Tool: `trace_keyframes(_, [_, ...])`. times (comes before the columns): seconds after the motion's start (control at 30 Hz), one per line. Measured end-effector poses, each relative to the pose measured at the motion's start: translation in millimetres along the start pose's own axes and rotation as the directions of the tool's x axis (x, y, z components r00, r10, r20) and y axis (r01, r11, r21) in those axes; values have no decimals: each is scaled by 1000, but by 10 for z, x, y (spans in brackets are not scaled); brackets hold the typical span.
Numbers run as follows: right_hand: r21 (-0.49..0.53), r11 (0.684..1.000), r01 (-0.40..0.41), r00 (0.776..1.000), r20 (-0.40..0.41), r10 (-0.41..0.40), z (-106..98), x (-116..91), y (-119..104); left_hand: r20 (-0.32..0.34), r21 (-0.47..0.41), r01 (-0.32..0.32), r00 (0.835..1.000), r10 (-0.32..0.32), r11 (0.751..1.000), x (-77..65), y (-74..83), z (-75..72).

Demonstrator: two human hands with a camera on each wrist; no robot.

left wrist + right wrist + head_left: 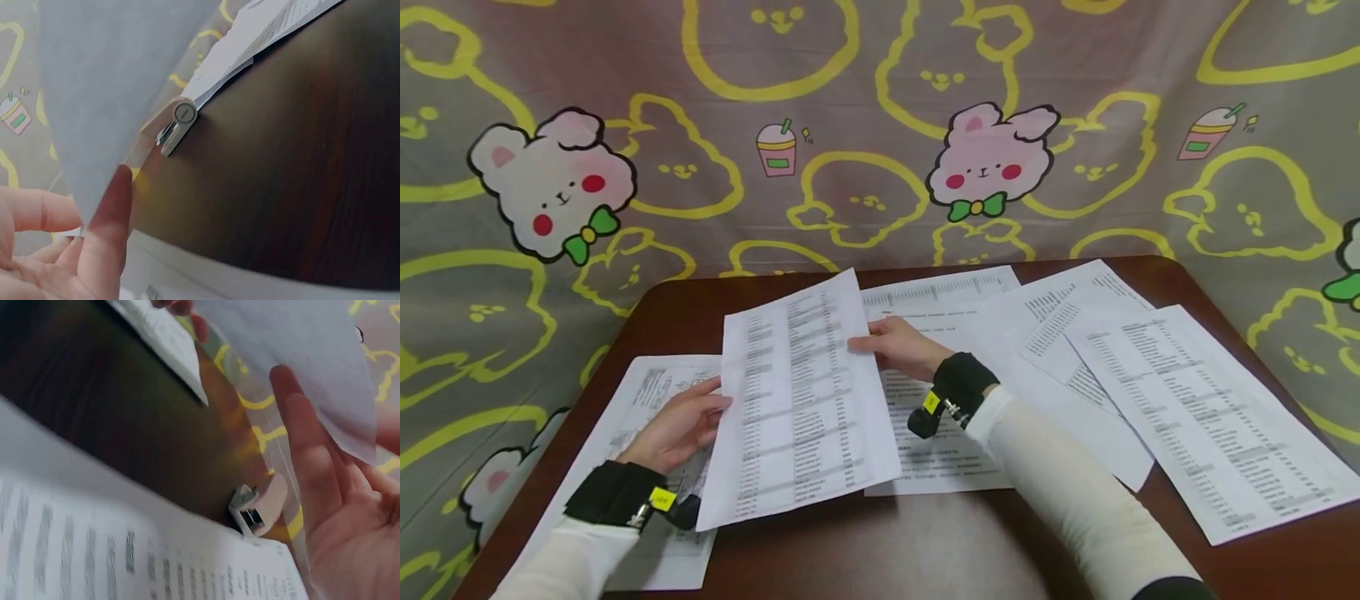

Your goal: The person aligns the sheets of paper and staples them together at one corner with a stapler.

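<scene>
Left hand and right hand are pinching one sheet — head view — with one paper lying left of it, at least three papers right. Left wrist: one hand is gripping its corner. Right wrist: two hands are showing.

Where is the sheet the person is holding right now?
In the head view, the sheet is left of centre, raised over the table between the left hand and the right hand.

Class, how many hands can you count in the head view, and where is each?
2. The left hand pinches the left edge of the raised sheet; the right hand pinches its right edge, higher in that view.
</scene>
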State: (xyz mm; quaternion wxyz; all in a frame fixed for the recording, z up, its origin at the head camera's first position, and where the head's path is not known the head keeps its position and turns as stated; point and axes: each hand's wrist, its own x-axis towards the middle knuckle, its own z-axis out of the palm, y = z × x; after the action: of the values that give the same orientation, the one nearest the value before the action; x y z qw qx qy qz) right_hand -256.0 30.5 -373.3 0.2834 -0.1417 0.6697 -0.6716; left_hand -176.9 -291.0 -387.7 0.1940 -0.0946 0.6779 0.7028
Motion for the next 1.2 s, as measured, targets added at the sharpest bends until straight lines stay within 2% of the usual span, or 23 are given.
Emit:
trace_keyframes(0.07, [-74, 997, -4, 999, -42, 1, -24, -36, -16, 1, 38, -8, 1000, 8, 999, 4, 25, 56])
trace_keyframes(0.17, [-159, 987, -22, 996, -88, 8, -74, -76, -28, -11, 152, -28, 999, 30, 988, 22, 51, 136])
trace_keyframes(0.3, [-212, 976, -41, 992, -126, 15, -149, -122, -38, -30, 321, -43, 998, 56, 946, 57, 75, 227])
trace_keyframes(0.43, [-238, 970, -47, 988, -153, 10, -246, -182, -47, -32, 399, -54, 997, 73, 915, 96, 107, 343])
trace_keyframes(0.6, [-278, 958, -68, 982, -186, 15, -374, -277, -58, -28, 430, -92, 993, 114, 898, 157, 139, 487])
trace_keyframes(0.8, [-351, 932, -91, 974, -228, 10, -499, -458, -112, 5, 448, -167, 983, 184, 878, 215, 166, 630])
trace_keyframes(0.9, [-376, 923, -86, 973, -231, -4, -566, -570, -148, 10, 463, -195, 977, 215, 865, 235, 174, 717])
trace_keyframes(1.2, [-420, 905, -60, 975, -219, -37, -837, -828, -148, 32, 473, -238, 967, 253, 848, 311, 219, 966])
